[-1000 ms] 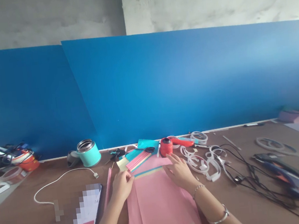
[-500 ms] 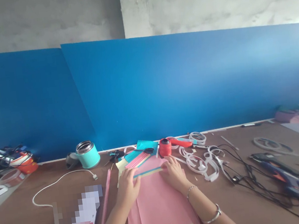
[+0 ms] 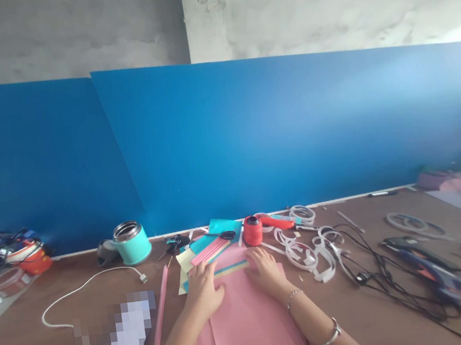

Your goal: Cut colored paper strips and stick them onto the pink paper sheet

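Note:
Pink paper sheets point(image 3: 248, 316) with yellow and blue stripes near their ends lie on the brown table in front of me. My left hand point(image 3: 204, 292) rests on the left side of the paper near its far end, fingers apart, thumb pointing right. On the far right part of the sheets lies my right hand point(image 3: 265, 271), its fingers spread forward and flat on the paper. Beyond my hands are pink strips point(image 3: 210, 250), blue paper point(image 3: 224, 226), black-handled scissors point(image 3: 227, 235) and a red thread spool point(image 3: 253, 231).
A turquoise cup point(image 3: 133, 245) and white cable point(image 3: 90, 276) are on the left. Rolled white strips point(image 3: 301, 253), black cables point(image 3: 380, 266) and a dark blue tool point(image 3: 432, 273) lie to the right. A blue partition point(image 3: 226, 139) stands behind the table.
The view has shifted slightly. My left hand has slid a little, its thumb now farther out over the pink paper. My right hand stays at nearly the same place on the sheets.

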Demonstrator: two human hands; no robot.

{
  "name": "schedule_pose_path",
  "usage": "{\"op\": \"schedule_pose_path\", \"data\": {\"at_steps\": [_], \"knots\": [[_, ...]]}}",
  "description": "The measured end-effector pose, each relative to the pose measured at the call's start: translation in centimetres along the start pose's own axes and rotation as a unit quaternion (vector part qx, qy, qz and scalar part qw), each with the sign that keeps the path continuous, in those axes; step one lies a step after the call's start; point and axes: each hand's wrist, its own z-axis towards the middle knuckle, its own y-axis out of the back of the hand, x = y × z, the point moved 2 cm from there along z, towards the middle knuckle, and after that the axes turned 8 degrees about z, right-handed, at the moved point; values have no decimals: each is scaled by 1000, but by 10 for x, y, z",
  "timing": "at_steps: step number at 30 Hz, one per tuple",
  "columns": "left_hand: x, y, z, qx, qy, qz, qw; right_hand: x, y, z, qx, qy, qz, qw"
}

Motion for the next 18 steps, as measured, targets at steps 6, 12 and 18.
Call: {"op": "schedule_pose_path", "data": {"at_steps": [6,12,18], "knots": [[-1,11,14,78,23,-25,996,-5,-5,2,-9,5,-5,1000],[-16,19,26,89,32,-39,995,-7,-6,2,-3,6,-11,1000],[-25,30,22,72,8,-73,995,-2,-4,1,-12,14,13,1000]]}}
